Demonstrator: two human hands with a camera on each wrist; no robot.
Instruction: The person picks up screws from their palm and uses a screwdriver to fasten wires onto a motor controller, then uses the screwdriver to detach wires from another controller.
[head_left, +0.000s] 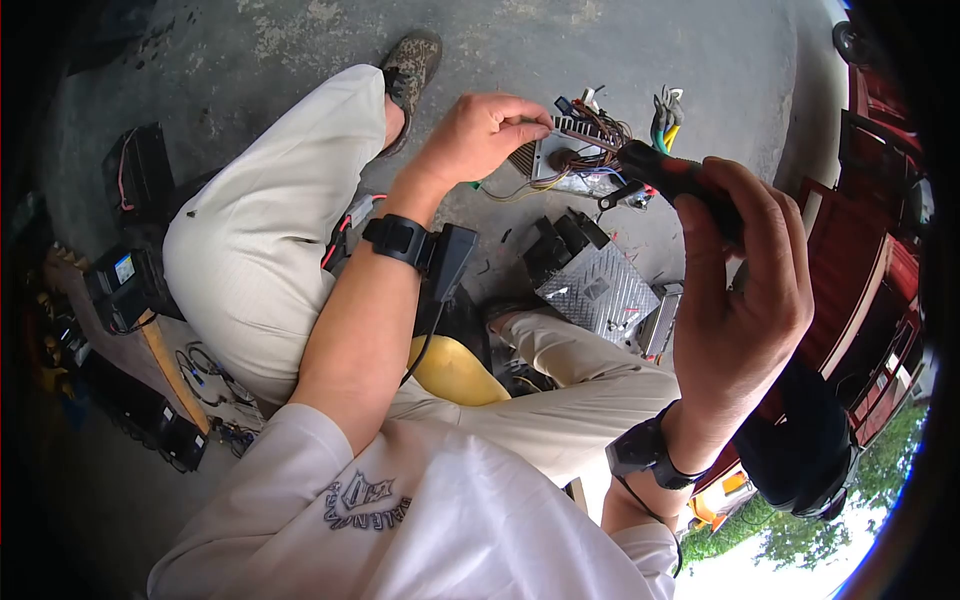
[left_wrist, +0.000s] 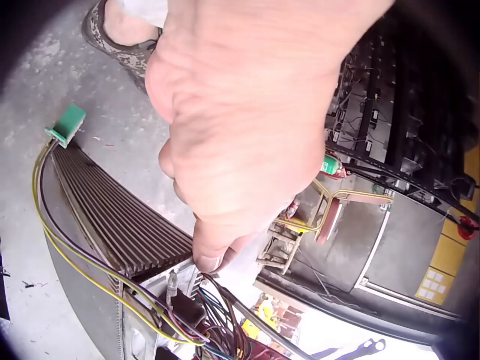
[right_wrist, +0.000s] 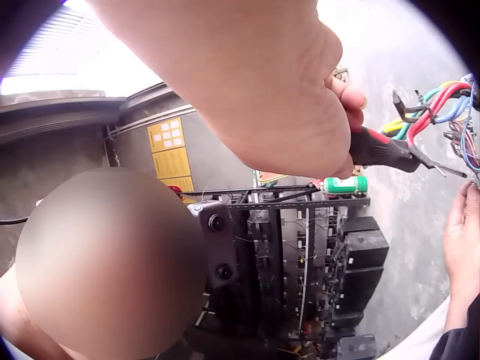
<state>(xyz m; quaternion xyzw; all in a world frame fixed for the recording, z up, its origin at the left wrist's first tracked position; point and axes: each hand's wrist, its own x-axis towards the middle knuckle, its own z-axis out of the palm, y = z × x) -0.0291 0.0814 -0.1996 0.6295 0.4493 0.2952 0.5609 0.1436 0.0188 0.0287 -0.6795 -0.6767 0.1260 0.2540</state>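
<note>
My right hand (head_left: 745, 260) grips the black and red handle of a screwdriver (head_left: 675, 180). The metal shaft points left, over a bundle of wires (head_left: 610, 135), to my left hand (head_left: 480, 135). There the thumb and index finger pinch together at the screwdriver's tip; whatever small part lies between them is hidden. Below these fingers stands a finned metal unit (left_wrist: 124, 214), its top edge right by the thumb in the left wrist view. Thin yellow and black leads run from it to a green connector (left_wrist: 69, 124). Thick colored cables (right_wrist: 431, 112) show beyond the screwdriver in the right wrist view.
A checkered metal plate (head_left: 600, 290) lies on the concrete floor (head_left: 520, 50) between the legs. Below it is a yellow seat (head_left: 455, 372). Black boxes (head_left: 140, 180) stand at the left, and red metal frames (head_left: 870, 260) line the right side.
</note>
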